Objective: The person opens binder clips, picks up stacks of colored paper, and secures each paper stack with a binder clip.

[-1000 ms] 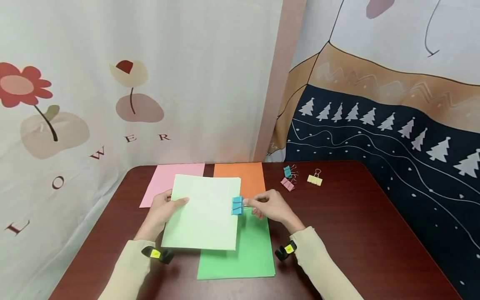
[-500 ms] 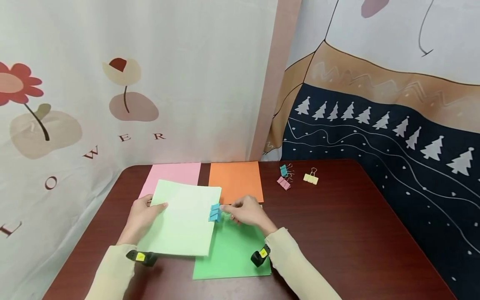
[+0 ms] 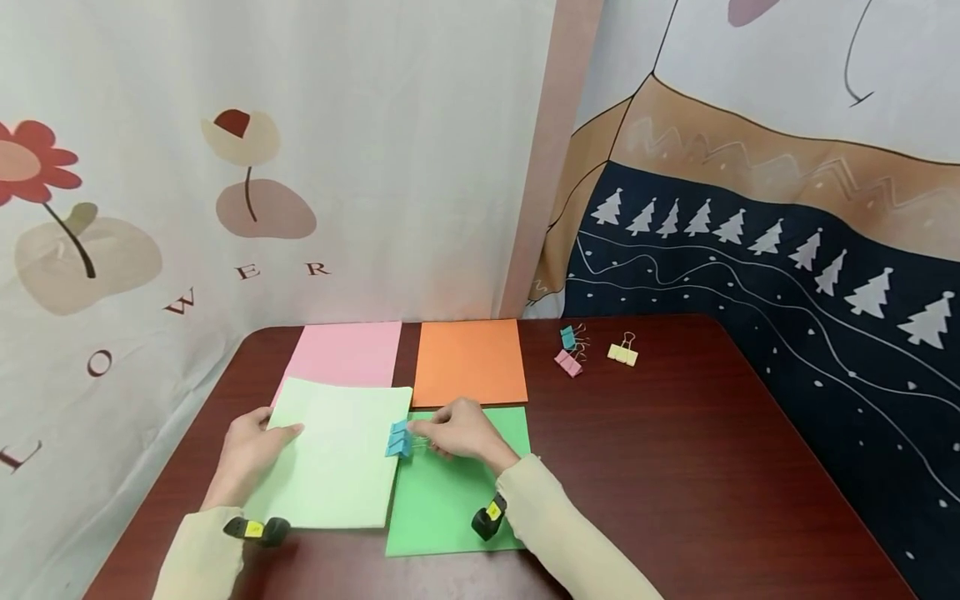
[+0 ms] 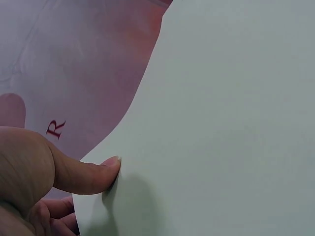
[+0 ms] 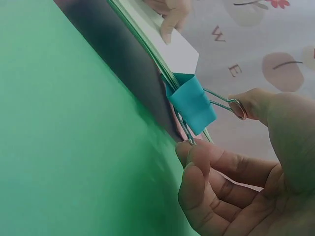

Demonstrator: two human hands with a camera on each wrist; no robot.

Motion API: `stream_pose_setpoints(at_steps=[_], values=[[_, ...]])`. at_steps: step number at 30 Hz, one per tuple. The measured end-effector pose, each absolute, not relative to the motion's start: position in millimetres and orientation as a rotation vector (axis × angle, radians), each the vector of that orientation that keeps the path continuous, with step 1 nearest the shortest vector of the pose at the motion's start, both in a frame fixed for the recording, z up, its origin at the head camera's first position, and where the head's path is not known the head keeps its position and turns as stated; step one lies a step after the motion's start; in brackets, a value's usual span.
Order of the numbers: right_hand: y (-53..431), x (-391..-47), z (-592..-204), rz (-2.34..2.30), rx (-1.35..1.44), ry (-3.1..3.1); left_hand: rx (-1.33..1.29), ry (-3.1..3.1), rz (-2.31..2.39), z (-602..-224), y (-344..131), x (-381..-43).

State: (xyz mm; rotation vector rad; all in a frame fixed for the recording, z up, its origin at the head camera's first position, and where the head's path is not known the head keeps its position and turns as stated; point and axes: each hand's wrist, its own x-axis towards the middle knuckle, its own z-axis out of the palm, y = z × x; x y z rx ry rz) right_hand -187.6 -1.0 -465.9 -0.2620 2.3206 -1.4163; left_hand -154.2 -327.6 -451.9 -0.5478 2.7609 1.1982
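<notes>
Your left grip holds the pale paper stack; your right grip pinches the blue clip on its edge.

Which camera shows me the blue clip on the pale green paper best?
The right wrist view: the blue clip sits large and close there, its wire handles held by the right hand. The head view shows it small, on the right edge of the pale green paper. The left wrist view doesn't show it.
</notes>
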Motion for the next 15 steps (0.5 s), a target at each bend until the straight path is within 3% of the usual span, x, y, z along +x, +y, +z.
stream_pose_setpoints(at_steps=[15], values=[[-46, -175, -470, -1.246, -0.414, 2.461, -0.772, 2.655, 1.161, -457, -361, -134]])
